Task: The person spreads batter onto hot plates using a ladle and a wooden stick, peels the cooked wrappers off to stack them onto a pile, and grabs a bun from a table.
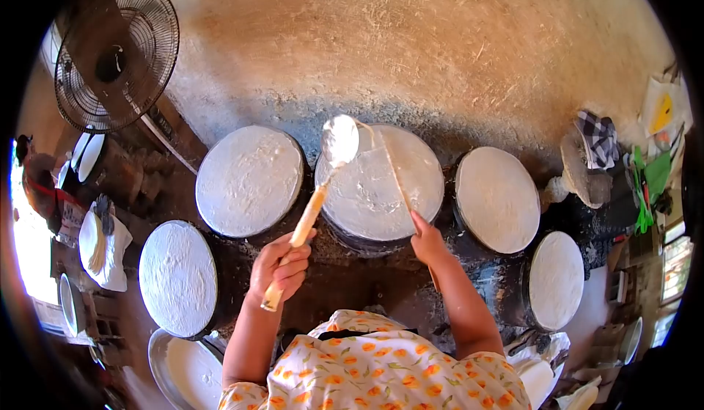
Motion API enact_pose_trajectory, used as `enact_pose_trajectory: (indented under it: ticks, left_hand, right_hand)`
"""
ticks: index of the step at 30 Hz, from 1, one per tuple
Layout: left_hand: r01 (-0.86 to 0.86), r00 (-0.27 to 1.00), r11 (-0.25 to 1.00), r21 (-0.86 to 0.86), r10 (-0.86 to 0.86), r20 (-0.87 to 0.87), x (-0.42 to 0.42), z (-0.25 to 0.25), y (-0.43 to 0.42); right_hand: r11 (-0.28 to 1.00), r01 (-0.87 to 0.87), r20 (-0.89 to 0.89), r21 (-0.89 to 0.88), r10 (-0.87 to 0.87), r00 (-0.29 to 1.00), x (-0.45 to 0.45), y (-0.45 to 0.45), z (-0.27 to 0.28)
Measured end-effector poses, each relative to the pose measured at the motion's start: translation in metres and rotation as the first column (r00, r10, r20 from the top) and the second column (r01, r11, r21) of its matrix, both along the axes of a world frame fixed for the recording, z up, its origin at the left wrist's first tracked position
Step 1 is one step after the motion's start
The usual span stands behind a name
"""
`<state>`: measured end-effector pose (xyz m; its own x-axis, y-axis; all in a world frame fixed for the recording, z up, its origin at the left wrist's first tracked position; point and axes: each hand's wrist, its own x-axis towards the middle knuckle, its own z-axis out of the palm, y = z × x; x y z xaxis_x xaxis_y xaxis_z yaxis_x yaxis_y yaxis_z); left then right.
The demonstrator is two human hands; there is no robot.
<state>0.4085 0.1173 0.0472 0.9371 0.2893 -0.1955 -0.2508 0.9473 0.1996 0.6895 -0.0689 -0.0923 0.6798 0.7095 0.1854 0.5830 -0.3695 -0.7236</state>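
My left hand (282, 269) is wrapped round the pale handle of a ladle (340, 142), whose round head is coated in white batter. The ladle's head is over the left rim of the middle round pan (367, 205), which has a wet white layer on top. Closed round a thin wooden stick (398, 181), my right hand (429, 243) is at the pan's lower right edge. The stick slants up and left across the white surface. Near its far end is a thin, see-through flap; whether it is attached to the stick I cannot tell.
Other white-topped round pans stand in an arc: two at the left (249, 181) (178, 279) and two at the right (497, 199) (556, 281). A metal basin (187, 370) holds white liquid at lower left. A fan (117, 58) stands at upper left, before a stained wall (411, 43).
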Motion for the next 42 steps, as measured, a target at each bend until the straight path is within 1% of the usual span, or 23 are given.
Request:
enact_pose_trajectory:
  ticks: [3,5,7,9,10,11,15,17,19,21,23,24,25,27,29,30,31,32,33,34,35,38,42]
  left_hand:
    - [-0.067,0.981,0.994,-0.082,0.081,0.178,-0.032,0.020,-0.002]
    - [-0.165,0.952,0.986,-0.030,0.167,0.256,-0.062,0.032,-0.003]
    - [-0.219,0.872,0.967,-0.133,0.255,0.419,-0.100,0.041,-0.007]
    - [-0.341,0.802,0.940,-0.013,0.298,0.517,-0.149,0.048,-0.008]
    - [-0.423,0.772,0.904,0.067,0.320,0.549,-0.172,0.054,-0.009]
    - [-0.522,0.762,0.827,0.208,0.343,0.550,-0.194,0.063,-0.014]
    - [-0.788,0.601,0.541,0.295,0.570,0.561,-0.282,0.088,-0.046]
    - [-0.875,0.478,0.325,0.360,0.698,0.533,-0.310,0.090,-0.059]
    - [-0.910,0.360,0.214,0.356,0.832,0.421,-0.345,0.081,-0.072]
    - [-0.876,0.362,0.177,0.449,0.856,0.370,-0.359,0.067,-0.074]
    - [-0.865,0.169,-0.002,0.502,0.940,0.295,-0.390,0.026,-0.073]
    - [-0.878,0.113,-0.032,0.478,0.956,0.271,-0.407,0.000,-0.073]
    - [-0.887,0.055,-0.051,0.459,0.975,0.214,-0.424,-0.027,-0.073]
    - [-0.861,-0.099,-0.098,0.499,0.995,0.023,-0.467,-0.092,-0.079]
    - [-0.911,-0.222,-0.179,0.371,0.972,-0.077,-0.471,-0.128,-0.090]
    - [-0.965,-0.180,-0.150,0.214,0.975,-0.127,-0.482,-0.151,-0.100]
    - [-0.980,-0.186,-0.179,0.081,0.979,-0.083,-0.495,-0.185,-0.113]
    - [-0.980,-0.201,-0.201,0.010,0.971,-0.130,-0.489,-0.192,-0.122]
    - [-0.970,-0.242,-0.237,0.061,0.963,-0.120,-0.491,-0.211,-0.132]
    - [-0.980,-0.199,-0.198,0.018,0.965,-0.174,-0.511,-0.248,-0.141]
    - [-0.958,-0.273,-0.285,-0.001,0.918,-0.288,-0.501,-0.250,-0.148]
    - [-0.982,-0.179,-0.178,0.064,0.767,-0.616,-0.516,-0.317,-0.148]
    - [-0.976,-0.133,0.064,0.207,0.581,-0.803,-0.473,-0.356,-0.096]
  right_hand:
    - [0.963,-0.228,-0.024,-0.146,0.227,0.974,-0.034,-0.025,0.003]
    - [0.942,-0.311,-0.057,-0.123,0.307,0.950,-0.046,-0.042,0.013]
    - [0.952,-0.290,-0.066,-0.095,0.285,0.956,-0.037,-0.053,0.008]
    - [0.986,-0.164,-0.013,-0.010,0.164,0.986,-0.030,-0.056,-0.008]
    - [0.991,-0.069,-0.093,-0.115,0.058,0.994,-0.037,-0.055,-0.005]
    - [0.974,0.014,-0.159,-0.225,-0.051,0.986,-0.047,-0.052,-0.002]
    - [0.824,-0.359,-0.026,-0.439,0.387,0.922,-0.082,-0.063,-0.008]
    - [0.856,-0.330,-0.028,-0.397,0.348,0.937,-0.086,-0.058,0.002]
    - [0.884,-0.277,-0.066,-0.378,0.273,0.960,-0.093,-0.032,0.021]
    - [0.925,-0.374,0.011,-0.067,0.376,0.927,-0.095,-0.010,0.011]
    - [0.859,-0.488,-0.133,-0.153,0.472,0.872,-0.107,0.010,0.008]
    - [0.830,-0.525,-0.178,-0.188,0.497,0.850,-0.117,0.022,0.002]
    - [0.797,-0.583,-0.264,-0.156,0.535,0.803,-0.132,0.036,0.003]
    - [0.689,-0.723,-0.214,-0.045,0.700,0.681,-0.163,0.067,-0.001]
    - [0.571,-0.809,-0.299,-0.139,0.755,0.584,-0.197,0.097,0.008]
    - [0.530,-0.818,-0.290,-0.224,0.765,0.575,-0.212,0.110,0.011]
    - [0.528,-0.843,-0.187,-0.103,0.822,0.538,-0.226,0.119,-0.002]
    - [0.508,-0.829,-0.181,-0.232,0.815,0.550,-0.237,0.124,-0.003]
    - [0.489,-0.795,-0.174,-0.360,0.802,0.572,-0.247,0.127,-0.005]
    - [0.448,-0.808,-0.200,-0.381,0.814,0.546,-0.252,0.124,-0.017]
    - [0.423,-0.809,-0.229,-0.409,0.810,0.539,-0.252,0.113,-0.026]
    - [0.376,-0.832,-0.266,-0.408,0.823,0.503,-0.242,0.073,-0.017]
    - [0.327,-0.766,-0.223,-0.553,0.828,0.515,-0.231,0.027,0.015]
